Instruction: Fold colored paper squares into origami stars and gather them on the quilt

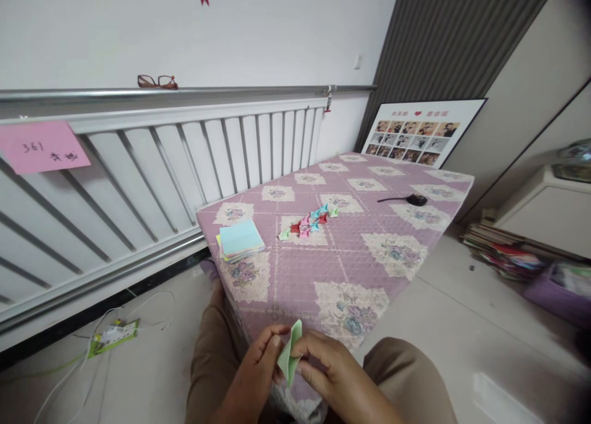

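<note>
Seen from the wearer's head, looking down: two bare hands hold a folded piece of pale green paper [292, 355] between them, just over the near end of a tabletop [300, 273] covered in mauve cloth with cream floral diamonds. The left hand [259, 364] pinches the paper's left side between thumb and fingers; the right hand [329, 367] has its thumb and index finger pressed together on the right side. The paper stands on edge, its folded point upward.

Farther along the tabletop, small folded paper pieces [305, 220] in green, red, pink and blue lie close together in a slanting double row. To their left, near the tabletop's edge, sits a stack of square sheets [242, 237], light blue uppermost. To their right lies a black object [417, 200] with a thin handle. A white radiator [258, 150] runs behind, along the wall
</note>
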{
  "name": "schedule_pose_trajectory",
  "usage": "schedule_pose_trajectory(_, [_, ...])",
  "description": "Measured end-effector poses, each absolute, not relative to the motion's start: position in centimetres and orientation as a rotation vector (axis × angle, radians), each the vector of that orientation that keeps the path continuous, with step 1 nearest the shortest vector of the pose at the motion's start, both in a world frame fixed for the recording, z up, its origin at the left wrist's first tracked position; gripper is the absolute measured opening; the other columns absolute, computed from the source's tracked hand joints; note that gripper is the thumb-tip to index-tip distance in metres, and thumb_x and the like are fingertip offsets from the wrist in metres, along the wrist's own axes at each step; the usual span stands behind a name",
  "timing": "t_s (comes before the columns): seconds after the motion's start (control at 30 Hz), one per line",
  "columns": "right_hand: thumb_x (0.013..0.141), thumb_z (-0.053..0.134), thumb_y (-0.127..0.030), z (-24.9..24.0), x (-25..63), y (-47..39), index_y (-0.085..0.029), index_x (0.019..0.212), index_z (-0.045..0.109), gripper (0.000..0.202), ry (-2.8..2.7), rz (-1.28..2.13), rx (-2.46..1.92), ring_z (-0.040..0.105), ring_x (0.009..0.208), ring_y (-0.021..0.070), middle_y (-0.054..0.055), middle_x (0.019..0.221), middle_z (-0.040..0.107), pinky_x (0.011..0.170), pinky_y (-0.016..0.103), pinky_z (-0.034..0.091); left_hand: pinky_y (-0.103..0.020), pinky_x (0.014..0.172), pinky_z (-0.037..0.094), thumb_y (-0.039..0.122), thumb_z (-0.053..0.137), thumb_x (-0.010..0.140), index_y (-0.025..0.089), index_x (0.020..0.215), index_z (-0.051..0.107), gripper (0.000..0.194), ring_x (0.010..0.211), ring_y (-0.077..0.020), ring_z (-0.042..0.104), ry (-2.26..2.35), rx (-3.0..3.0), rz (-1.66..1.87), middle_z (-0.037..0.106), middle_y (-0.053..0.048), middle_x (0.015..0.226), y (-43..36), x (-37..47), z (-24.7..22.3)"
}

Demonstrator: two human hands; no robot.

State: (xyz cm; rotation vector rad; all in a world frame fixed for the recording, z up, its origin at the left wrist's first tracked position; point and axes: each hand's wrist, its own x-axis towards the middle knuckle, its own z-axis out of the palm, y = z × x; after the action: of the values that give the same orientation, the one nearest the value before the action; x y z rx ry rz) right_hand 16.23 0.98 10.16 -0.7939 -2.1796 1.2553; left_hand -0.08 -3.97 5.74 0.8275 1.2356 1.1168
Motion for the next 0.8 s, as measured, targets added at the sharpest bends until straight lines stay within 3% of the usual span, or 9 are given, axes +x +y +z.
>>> schedule_pose_trajectory(0.17, [0.082,0.058,-0.018,10.0,16.8,1.0,-0.022,0.081,0.06,0.005,-2.181,1.263,-0.877,0.055,0.075,0.0125,-0.003,0.079,0.062,0.073,0.022,0.041,-0.031,0.086,0.04,0.038,0.06,0.084,0.023,0.112,0.064,0.032,0.1,-0.0227,0.053,1.106,1.212,1.186,0.059,-0.008,0.112,-3.2,-1.9,7.2])
schedule_pose_trajectory(0.27, [0.08,0.058,-0.017,10.4,17.0,0.9,-0.022,0.078,0.06,0.005,-2.147,1.327,-0.881,0.053,0.07,0.0119,-0.003,0.074,0.06,0.07,0.022,0.04,-0.031,0.087,0.039,0.027,0.062,0.082,0.023,0.105,0.067,0.024,0.108,-0.0244,0.051,1.002,1.462,1.054,0.054,-0.009,0.123,-2.5,-2.4,8.8])
schedule_pose_trajectory(0.43, [0.081,0.057,-0.023,10.9,17.4,0.6,-0.02,0.076,0.059,0.006,-2.017,1.441,-0.915,0.049,0.069,0.0115,-0.003,0.072,0.056,0.066,0.022,0.038,-0.029,0.084,0.039,0.022,0.066,0.077,0.022,0.096,0.067,0.019,0.099,-0.0212,0.053,0.945,1.544,0.995,0.059,-0.008,0.111,-1.8,-2.2,10.4])
schedule_pose_trajectory(0.57, [0.085,0.058,-0.036,10.5,17.7,0.6,-0.019,0.078,0.056,0.018,-1.875,1.642,-0.886,0.048,0.068,0.0106,-0.003,0.072,0.055,0.064,0.021,0.037,-0.025,0.071,0.039,0.023,0.068,0.075,0.019,0.083,0.065,0.009,0.077,-0.0151,0.051,0.962,1.544,0.943,0.059,-0.003,0.086,-1.6,-1.9,10.5])
schedule_pose_trajectory(0.67, [0.084,0.06,-0.046,10.2,17.9,0.5,-0.018,0.075,0.054,0.029,-1.77,1.809,-0.864,0.049,0.065,0.0097,-0.003,0.069,0.056,0.062,0.021,0.037,-0.022,0.06,0.033,0.029,0.07,0.073,0.017,0.078,0.062,0.015,0.063,-0.0108,0.042,0.938,1.435,0.814,0.05,0.003,0.069,-1.3,-2.0,10.4])
schedule_pose_trajectory(0.8, [0.081,0.062,-0.051,9.8,18.1,0.5,-0.018,0.073,0.053,0.035,-1.648,1.947,-0.854,0.052,0.061,0.0098,-0.002,0.066,0.059,0.062,0.022,0.039,-0.022,0.06,0.033,0.043,0.069,0.074,0.017,0.075,0.06,0.028,0.064,-0.0112,0.043,0.801,1.376,0.724,0.049,0.002,0.071,-0.6,-2.1,10.5])
